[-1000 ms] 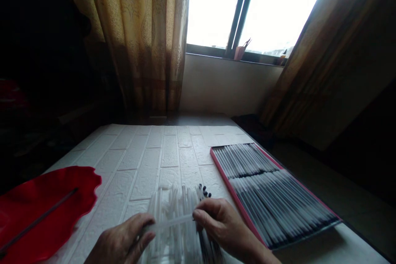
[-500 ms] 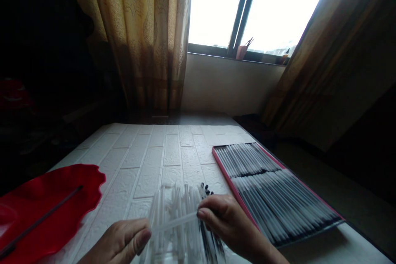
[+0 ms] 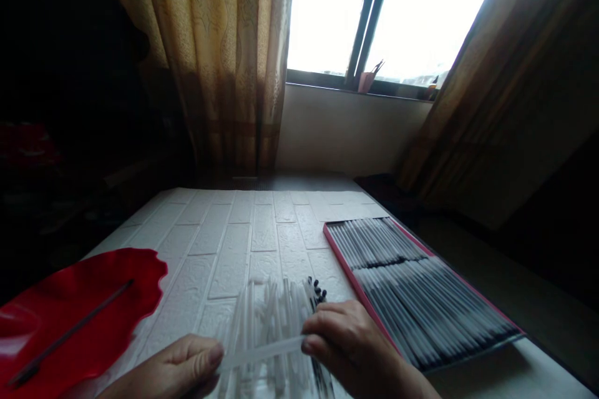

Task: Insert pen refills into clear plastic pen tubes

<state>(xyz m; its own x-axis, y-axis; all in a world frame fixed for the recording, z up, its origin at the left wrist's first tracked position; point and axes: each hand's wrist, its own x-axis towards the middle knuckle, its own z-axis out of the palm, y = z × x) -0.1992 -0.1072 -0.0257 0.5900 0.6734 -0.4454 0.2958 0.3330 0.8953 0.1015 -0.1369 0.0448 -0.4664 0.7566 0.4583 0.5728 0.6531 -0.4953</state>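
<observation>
A translucent plastic sleeve (image 3: pixel 264 352), narrow and slightly tilted, is stretched between my two hands. My left hand (image 3: pixel 175 365) pinches its left end between thumb and fingers. At its right end, my right hand (image 3: pixel 349 340) is closed on it; whether anything else lies inside those fingers is hidden. Beneath the sleeve lies a pile of clear plastic sleeves (image 3: pixel 253 305). Several thin dark sticks with black ends (image 3: pixel 318 290) lie beside the pile, partly covered by my right hand.
A shallow red box (image 3: pixel 344 262) at right holds two rows of dark sticks in clear sleeves. At left, a wavy-edged red dish (image 3: pixel 135 318) carries one thin dark stick (image 3: pixel 79 327). White brick-patterned covering (image 3: pixel 224 262) spreads over the table. Behind are a curtain (image 3: pixel 210 62) and a window.
My left hand has shifted slightly left and my right hand slightly right and down. The sleeve between them shows more clearly. The view has shifted a little.
</observation>
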